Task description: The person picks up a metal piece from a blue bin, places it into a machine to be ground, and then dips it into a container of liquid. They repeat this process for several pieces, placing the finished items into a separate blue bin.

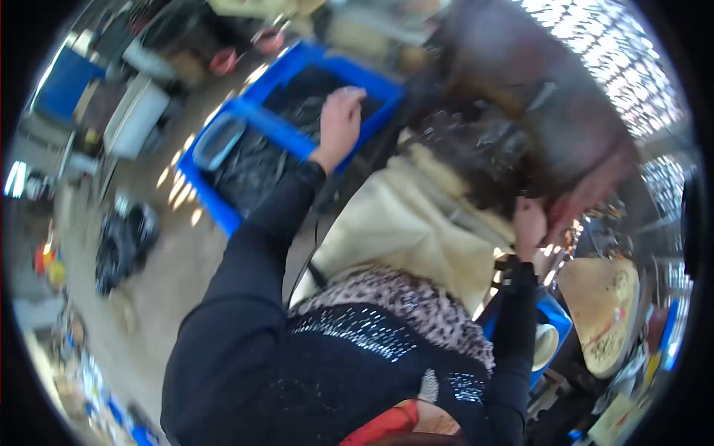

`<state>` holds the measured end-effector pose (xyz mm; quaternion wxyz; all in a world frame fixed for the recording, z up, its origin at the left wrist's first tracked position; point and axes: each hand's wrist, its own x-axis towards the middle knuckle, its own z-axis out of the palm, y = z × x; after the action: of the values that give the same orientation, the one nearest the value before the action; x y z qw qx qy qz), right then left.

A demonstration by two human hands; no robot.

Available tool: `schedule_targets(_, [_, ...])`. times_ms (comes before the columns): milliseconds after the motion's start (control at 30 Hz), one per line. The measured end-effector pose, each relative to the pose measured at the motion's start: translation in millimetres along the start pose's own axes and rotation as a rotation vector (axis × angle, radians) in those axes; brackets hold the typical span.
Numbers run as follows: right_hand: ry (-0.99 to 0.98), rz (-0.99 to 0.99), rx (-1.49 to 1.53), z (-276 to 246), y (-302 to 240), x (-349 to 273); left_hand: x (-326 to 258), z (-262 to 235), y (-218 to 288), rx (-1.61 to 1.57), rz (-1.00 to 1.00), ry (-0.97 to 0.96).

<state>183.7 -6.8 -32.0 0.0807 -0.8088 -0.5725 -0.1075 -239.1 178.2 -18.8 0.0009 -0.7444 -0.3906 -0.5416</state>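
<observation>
My left hand (341,123) is over the far part of a blue bin (387,106) that has a divider across it. Its fingers are curled together, and anything between them is too blurred to name. Dark thin pieces (256,175) lie in both compartments, and a pale blue oval dish (218,143) sits in the nearer one. My right hand (529,223) is at the near edge of a large dark machine (550,97), beside a reddish bar (595,186). Its fingers look closed, but what they grip is hidden. Dark, shiny pieces (476,134) lie on the machine's surface.
A cream cloth (394,223) covers my lap. To the right are a worn stool seat (601,308) and a blue container (552,323) with a cream round object in it. A black plastic bag (125,241) lies on the floor at left, below a white box (137,119).
</observation>
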Motion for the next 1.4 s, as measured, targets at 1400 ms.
schedule_targets(1400, [-0.133, 0.193, 0.161, 18, 30, 0, -17, -52, -40, -0.325, -0.733, -0.029])
